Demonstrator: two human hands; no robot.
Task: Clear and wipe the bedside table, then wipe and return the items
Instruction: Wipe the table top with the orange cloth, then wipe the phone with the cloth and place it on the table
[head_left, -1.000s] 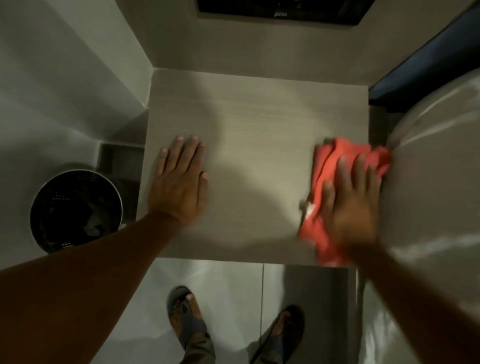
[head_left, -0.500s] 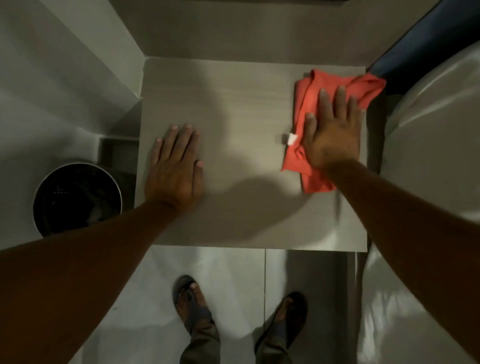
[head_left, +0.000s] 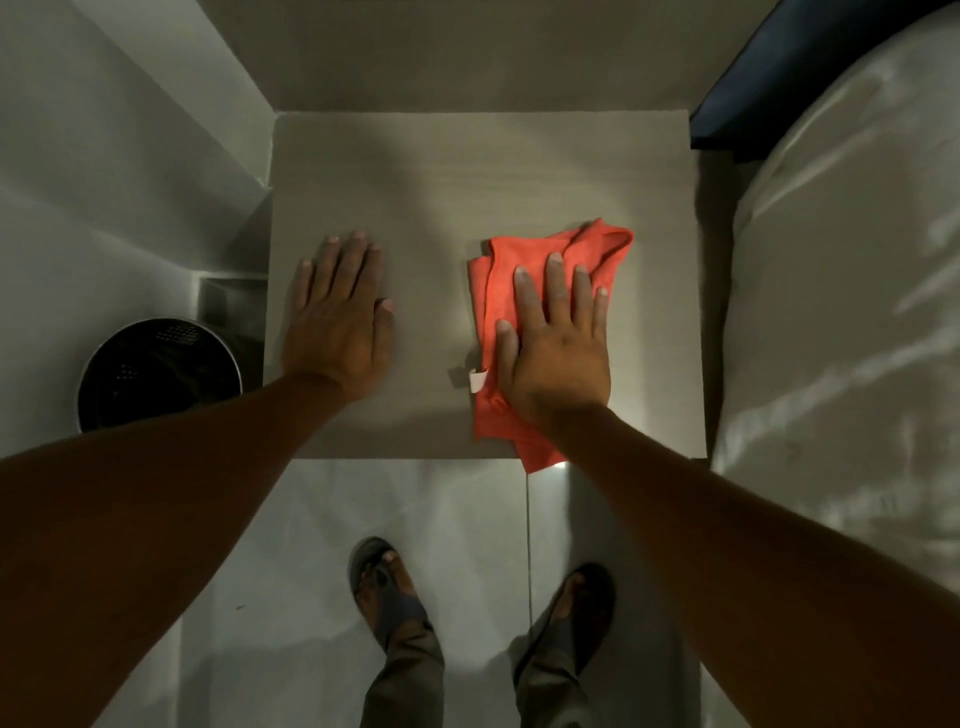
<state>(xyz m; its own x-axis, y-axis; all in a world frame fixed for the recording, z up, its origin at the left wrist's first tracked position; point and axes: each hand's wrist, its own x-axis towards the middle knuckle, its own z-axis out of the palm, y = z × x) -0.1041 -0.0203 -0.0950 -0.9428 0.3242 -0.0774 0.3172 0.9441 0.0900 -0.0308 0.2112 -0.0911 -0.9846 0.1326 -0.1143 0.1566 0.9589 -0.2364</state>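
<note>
The bedside table (head_left: 467, 171) is a pale square top seen from above, with nothing on it but my hands and a cloth. My right hand (head_left: 553, 343) lies flat, fingers spread, pressing a crumpled orange-red cloth (head_left: 498, 270) onto the table right of centre. The cloth's near corner hangs over the table's front edge and a small white tag sticks out on its left side. Near the left edge my left hand (head_left: 337, 322) rests palm down on the bare top, holding nothing.
A black round bin (head_left: 156, 374) stands on the floor left of the table. The bed with pale sheets (head_left: 841, 322) runs along the right side, a dark headboard (head_left: 789, 67) behind it. My sandalled feet (head_left: 389, 587) stand on the tiled floor.
My right hand has slid the cloth from the back right corner toward the front middle of the table. The left hand has stayed in place.
</note>
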